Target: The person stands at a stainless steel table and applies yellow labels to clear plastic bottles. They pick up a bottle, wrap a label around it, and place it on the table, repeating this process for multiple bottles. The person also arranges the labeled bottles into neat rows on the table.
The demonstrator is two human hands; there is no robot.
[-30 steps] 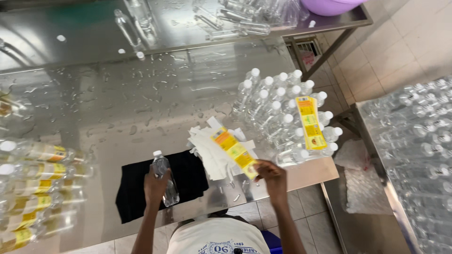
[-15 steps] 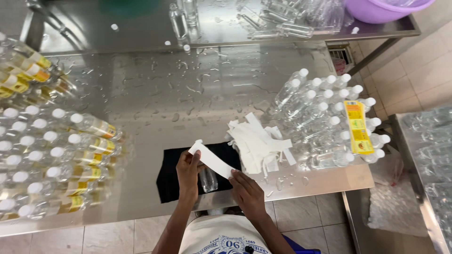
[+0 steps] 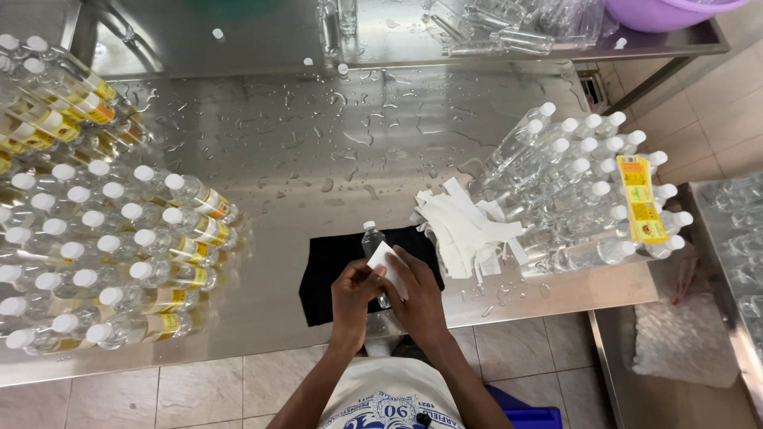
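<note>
A small clear plastic bottle with a white cap lies over a black cloth near the front edge of a wet steel table. My left hand and my right hand are both closed around the bottle's body. Between the fingers a white label strip is pressed against the bottle. Most of the bottle is hidden under my hands.
Several labelled bottles lie in rows at the left. Unlabelled bottles are stacked at the right, with a yellow label sheet on top. A pile of white backing strips lies beside the cloth. A purple basin sits far right.
One second ago my right hand reached to the label pile while the left held the bottle. Then the strip came over. Now both hands press it on the bottle.
</note>
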